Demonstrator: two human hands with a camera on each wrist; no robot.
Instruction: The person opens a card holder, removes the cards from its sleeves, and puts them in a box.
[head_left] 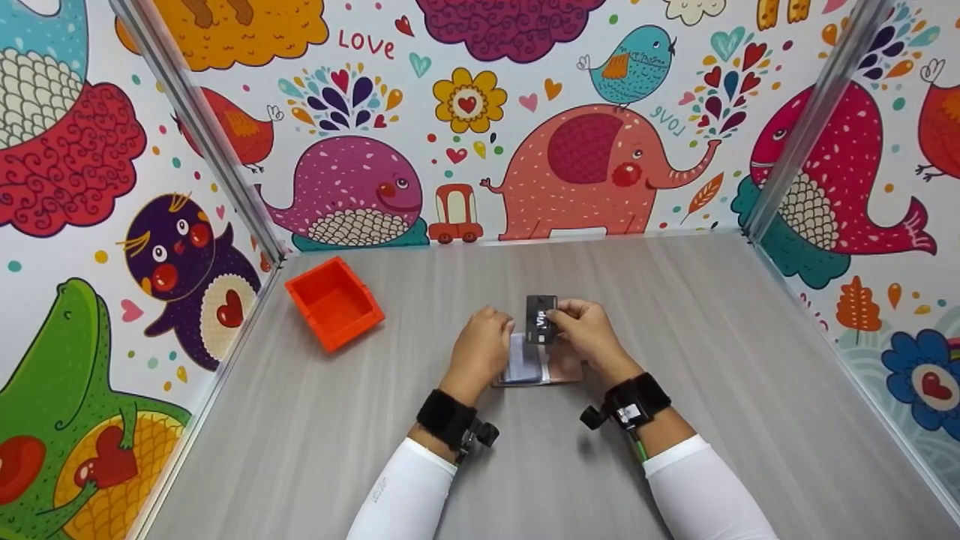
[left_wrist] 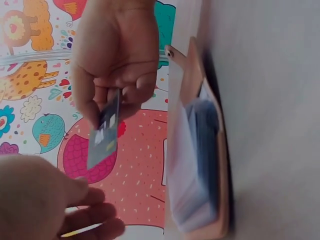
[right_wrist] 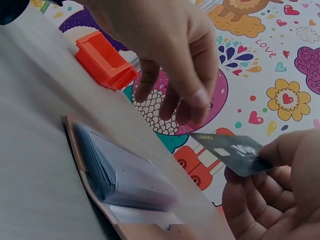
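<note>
My right hand (head_left: 594, 336) pinches a black bank card (head_left: 537, 309) printed "Vip" between thumb and fingers, raised above an open card holder (head_left: 568, 366). The holder lies on the table, with a brown cover and a stack of clear plastic sleeves (left_wrist: 192, 165); a strap with a snap shows at one end in the left wrist view. To the left of the card, my left hand (head_left: 480, 346) hovers over the holder's left side. Its fingers hang loosely bent with nothing between them, apart from the card in the right wrist view.
An orange-red plastic box (head_left: 334, 304), with nothing visible inside, sits at the back left of the grey table (head_left: 675, 315). Walls with cartoon animals (head_left: 585, 172) enclose the back and both sides, joined by metal corner posts.
</note>
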